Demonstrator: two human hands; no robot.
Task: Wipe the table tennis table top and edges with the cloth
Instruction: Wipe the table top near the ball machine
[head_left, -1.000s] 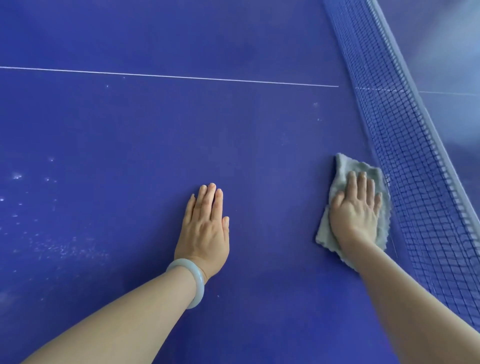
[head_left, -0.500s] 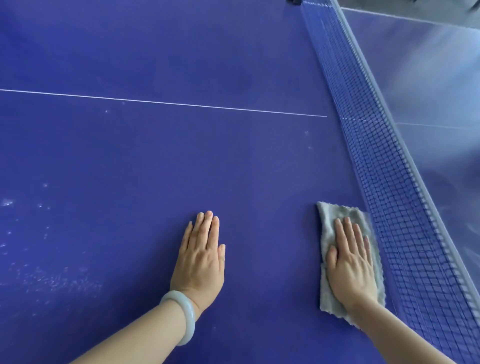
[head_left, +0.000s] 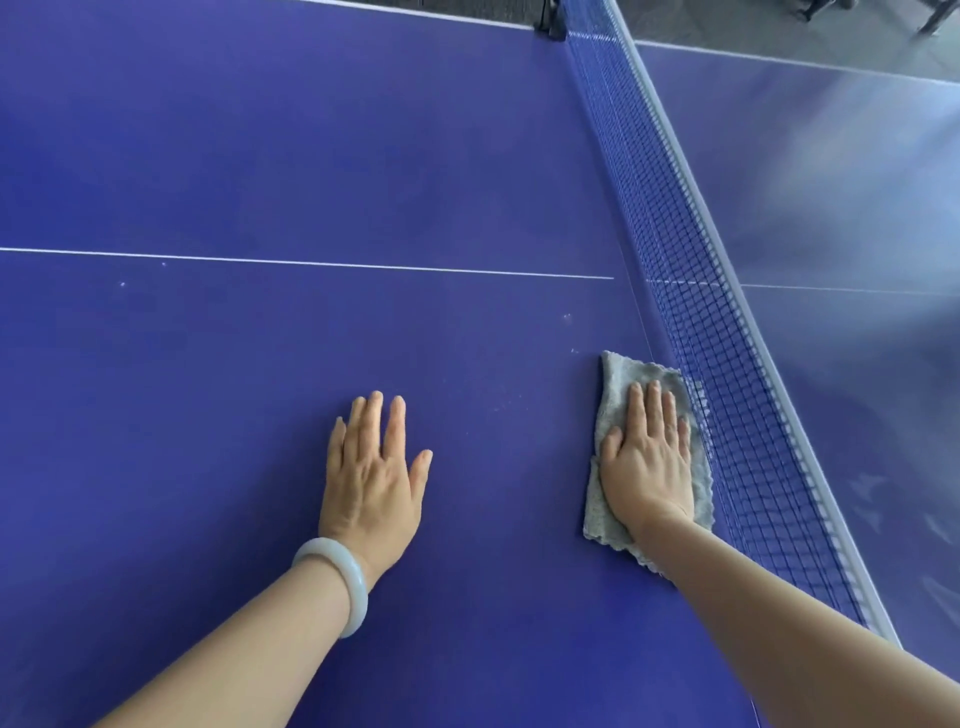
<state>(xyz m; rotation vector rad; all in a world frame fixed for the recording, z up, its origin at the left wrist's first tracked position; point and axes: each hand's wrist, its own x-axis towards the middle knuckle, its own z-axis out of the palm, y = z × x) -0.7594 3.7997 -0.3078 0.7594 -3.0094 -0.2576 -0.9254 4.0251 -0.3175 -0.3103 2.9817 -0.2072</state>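
2 straight-fingered hands lie flat: right hand (head_left: 647, 462) on cloth (head_left: 621, 382), left hand (head_left: 371, 478) on table (head_left: 208, 389).

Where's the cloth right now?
In the head view, the cloth lies flat on the table top at right, pressed under the right hand, alongside the net.

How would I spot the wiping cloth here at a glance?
Find the blue table tennis table and the net crossing it on the right. On the net's left side, close by its lower edge, the cloth lies flat under the right hand. It is the only grey, ragged-edged thing on the blue top; the left hand rests on bare table.
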